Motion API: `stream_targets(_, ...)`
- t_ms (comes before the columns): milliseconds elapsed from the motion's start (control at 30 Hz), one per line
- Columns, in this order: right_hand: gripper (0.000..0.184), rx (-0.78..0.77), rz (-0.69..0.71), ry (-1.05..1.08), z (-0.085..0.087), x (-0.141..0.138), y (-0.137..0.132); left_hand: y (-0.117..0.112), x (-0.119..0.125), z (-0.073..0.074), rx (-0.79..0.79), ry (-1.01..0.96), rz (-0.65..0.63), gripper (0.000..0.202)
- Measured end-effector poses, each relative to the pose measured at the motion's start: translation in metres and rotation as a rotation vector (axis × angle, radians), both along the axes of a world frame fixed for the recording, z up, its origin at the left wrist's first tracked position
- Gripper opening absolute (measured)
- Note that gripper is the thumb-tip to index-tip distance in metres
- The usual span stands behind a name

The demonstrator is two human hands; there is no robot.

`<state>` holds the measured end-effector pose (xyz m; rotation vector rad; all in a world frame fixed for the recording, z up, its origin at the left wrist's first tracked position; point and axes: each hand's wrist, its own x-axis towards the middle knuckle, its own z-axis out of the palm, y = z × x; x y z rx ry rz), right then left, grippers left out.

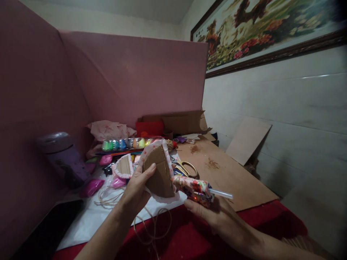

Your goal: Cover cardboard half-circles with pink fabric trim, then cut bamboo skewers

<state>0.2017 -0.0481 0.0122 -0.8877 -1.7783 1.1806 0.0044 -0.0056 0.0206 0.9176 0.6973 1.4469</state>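
Note:
In my left hand (141,184) is a half-round cardboard piece (158,171) edged with pink dotted fabric, the thumb pressed on its brown face. My right hand (208,213) grips a glue gun (193,187) wrapped in flowered cloth, with a clear glue stick (222,194) poking out of its rear. The gun's front end is at the fabric rim on the right side of the piece; I cannot tell whether its tip touches. A second, smaller half-round piece (124,167) with a fabric rim lies behind my left hand. Gold-handled scissors (189,169) rest just beyond the glue gun.
A tray of coloured clay packs (126,144) lies at the back, with pink packets (93,187) nearer. Twine (154,225) loops over the white sheet and red cloth (271,216). A purple bottle (63,159) stands left; a cardboard sheet (235,180) covers the right side.

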Motion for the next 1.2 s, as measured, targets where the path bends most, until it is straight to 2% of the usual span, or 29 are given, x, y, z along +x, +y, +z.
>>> stream_targets(200,0.035,0.01,0.006,-0.02,0.0,-0.002,0.002,0.001,-0.001,-0.001,0.007,-0.012,-0.008,0.058)
stream_targets(367,0.039,-0.066,0.033,-0.045,-0.003,-0.001,-0.002,0.0,-0.001,-0.001,-0.011,-0.01,0.008,0.054)
stream_targets(567,0.04,-0.039,0.012,-0.063,-0.012,0.002,-0.006,0.002,-0.003,-0.003,-0.012,-0.014,0.013,0.053)
stream_targets(733,0.043,-0.06,0.005,-0.077,-0.012,0.0,-0.009,0.003,-0.003,-0.004,-0.012,-0.02,0.009,0.048)
stream_targets(867,0.038,-0.035,-0.028,-0.072,-0.012,0.0,-0.012,0.003,-0.002,-0.002,-0.015,-0.017,0.017,0.044)
stream_targets(1033,0.022,-0.055,-0.051,-0.131,-0.013,0.002,-0.014,0.002,-0.001,0.0,0.007,-0.001,0.034,0.04)
stream_targets(1200,0.023,-0.045,-0.054,-0.111,-0.014,0.002,-0.014,0.003,-0.002,-0.001,-0.011,-0.017,0.058,0.043)
